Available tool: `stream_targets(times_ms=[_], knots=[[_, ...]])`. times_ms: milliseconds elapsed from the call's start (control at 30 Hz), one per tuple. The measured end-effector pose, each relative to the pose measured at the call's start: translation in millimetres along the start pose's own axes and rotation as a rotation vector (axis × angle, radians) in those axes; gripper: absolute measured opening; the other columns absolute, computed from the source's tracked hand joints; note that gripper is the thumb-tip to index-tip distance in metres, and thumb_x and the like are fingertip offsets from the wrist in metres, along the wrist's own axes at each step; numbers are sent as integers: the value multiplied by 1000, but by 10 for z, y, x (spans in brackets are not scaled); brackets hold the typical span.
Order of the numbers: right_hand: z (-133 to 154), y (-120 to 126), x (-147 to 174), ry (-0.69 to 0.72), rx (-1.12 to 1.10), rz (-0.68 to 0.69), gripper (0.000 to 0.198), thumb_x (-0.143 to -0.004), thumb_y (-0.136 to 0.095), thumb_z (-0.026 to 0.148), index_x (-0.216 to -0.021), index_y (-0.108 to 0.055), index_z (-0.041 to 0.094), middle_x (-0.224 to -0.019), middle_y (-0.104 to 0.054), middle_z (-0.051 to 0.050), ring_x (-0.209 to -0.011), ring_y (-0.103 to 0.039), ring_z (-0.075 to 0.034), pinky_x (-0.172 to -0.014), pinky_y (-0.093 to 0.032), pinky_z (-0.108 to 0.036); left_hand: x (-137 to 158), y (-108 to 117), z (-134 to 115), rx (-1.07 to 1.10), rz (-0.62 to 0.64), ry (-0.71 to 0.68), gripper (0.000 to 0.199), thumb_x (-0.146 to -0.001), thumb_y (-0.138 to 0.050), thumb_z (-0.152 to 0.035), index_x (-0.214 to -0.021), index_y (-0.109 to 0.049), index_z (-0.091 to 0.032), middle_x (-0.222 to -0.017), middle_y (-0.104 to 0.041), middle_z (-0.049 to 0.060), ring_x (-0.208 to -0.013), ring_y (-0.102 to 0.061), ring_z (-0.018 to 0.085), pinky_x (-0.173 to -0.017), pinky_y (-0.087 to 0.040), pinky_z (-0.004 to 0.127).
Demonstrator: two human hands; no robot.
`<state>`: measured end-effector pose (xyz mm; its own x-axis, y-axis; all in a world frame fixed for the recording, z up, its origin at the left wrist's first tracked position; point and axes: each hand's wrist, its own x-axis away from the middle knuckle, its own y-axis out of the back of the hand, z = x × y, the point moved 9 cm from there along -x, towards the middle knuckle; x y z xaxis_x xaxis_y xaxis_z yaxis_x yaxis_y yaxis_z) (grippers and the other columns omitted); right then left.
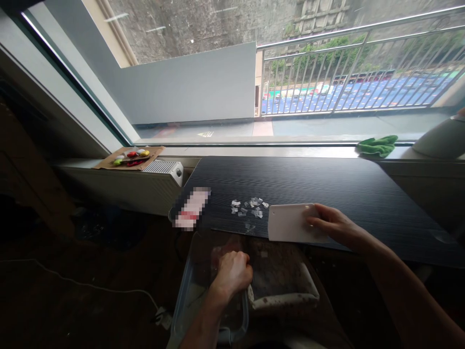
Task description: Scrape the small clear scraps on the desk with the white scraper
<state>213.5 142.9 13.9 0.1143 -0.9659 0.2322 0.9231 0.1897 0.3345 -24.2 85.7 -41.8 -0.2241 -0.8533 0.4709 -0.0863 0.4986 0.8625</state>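
My right hand (334,223) grips the right end of a flat white panel (286,223), thumb on top, at the near edge of a dark wood-grain table (290,179). Just left of the panel lie several small clear and whitish scraps (257,212), loosely scattered. Below the table edge, my left hand (232,271) is closed in a fist over a clear plastic box (181,300). Whatever its fingers hold, if anything, is hidden. A dark, stained padded piece (283,278) with a pale edge sits beside the box, right of that fist.
A pixelated pink-and-white item (192,208) lies at the table's left edge. Along the window are a radiator (163,169), cardboard (105,161) with colourful small things, and a green cloth (378,146). A white cable with a plug (163,317) runs across the floor.
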Motion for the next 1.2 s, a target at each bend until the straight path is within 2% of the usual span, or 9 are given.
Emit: stream_targets(times_ms=[100,167,267,367,500,633,833,1067,1200], knots=[[82,58,106,85,103,-89,22,-71,-59,39,-81,-60,19,-68,-62,-1,-58,-55,-15,-50,-43,-26,-8,-19,-139,-33,8,-23,32,-75,-42,-20,-90,-70,-17,-91,-69,13,-90,-64,25,-78,-47,32],[125,53,176,136,127,-188,22,-72,-58,39,-81,-60,20,-67,-62,-1,-58,-56,-15,-51,-43,-26,-14,-80,-337,-92,47,-68,30,-74,-45,-20,-90,-70,-13,-91,-69,16,-90,-64,28,-77,-48,35],[129,-82,220,168,58,-284,26,-75,-53,42,-86,-59,20,-70,-63,-2,-60,-58,-16,-53,-45,-27,2,-234,-752,-151,152,-236,28,-73,-52,-21,-92,-69,-9,-89,-69,18,-89,-64,30,-76,-49,37],[151,-248,185,197,94,-348,25,-75,-51,42,-85,-58,20,-67,-62,-1,-59,-57,-16,-53,-44,-27,19,-302,-986,-153,185,-310,30,-74,-54,-21,-96,-68,-7,-89,-68,19,-88,-64,31,-74,-50,37],[221,-378,115,215,230,-404,20,-73,-49,39,-72,-55,20,-59,-57,1,-54,-51,-15,-51,-41,-27,11,-342,-999,-157,176,-302,27,-77,-56,-23,-94,-69,-7,-87,-68,20,-88,-64,32,-72,-50,38],[252,-491,56,213,241,-300,19,-71,-47,38,-66,-53,21,-55,-53,3,-51,-47,-13,-46,-38,-25,-29,-421,-976,-168,172,-311,27,-78,-56,-25,-94,-69,-8,-87,-68,20,-87,-64,32,-72,-50,39],[189,-315,-64,165,226,-385,21,-69,-48,39,-70,-55,20,-54,-52,3,-52,-48,-14,-48,-39,-26,-134,-449,-922,-104,163,-281,24,-75,-58,-26,-88,-70,-10,-84,-69,18,-86,-65,31,-72,-51,38],[65,-523,-138,138,136,-248,24,-72,-50,42,-73,-56,19,-56,-51,3,-52,-47,-13,-46,-38,-25,-151,-477,-867,-89,188,-271,24,-75,-58,-25,-85,-70,-7,-80,-69,18,-83,-65,33,-72,-50,41],[36,-535,-133,100,103,-183,25,-71,-53,44,-73,-56,19,-57,-51,3,-53,-48,-13,-46,-39,-24,-147,-477,-893,-72,201,-282,23,-77,-55,-22,-86,-71,-7,-77,-69,18,-80,-65,33,-69,-50,40]])
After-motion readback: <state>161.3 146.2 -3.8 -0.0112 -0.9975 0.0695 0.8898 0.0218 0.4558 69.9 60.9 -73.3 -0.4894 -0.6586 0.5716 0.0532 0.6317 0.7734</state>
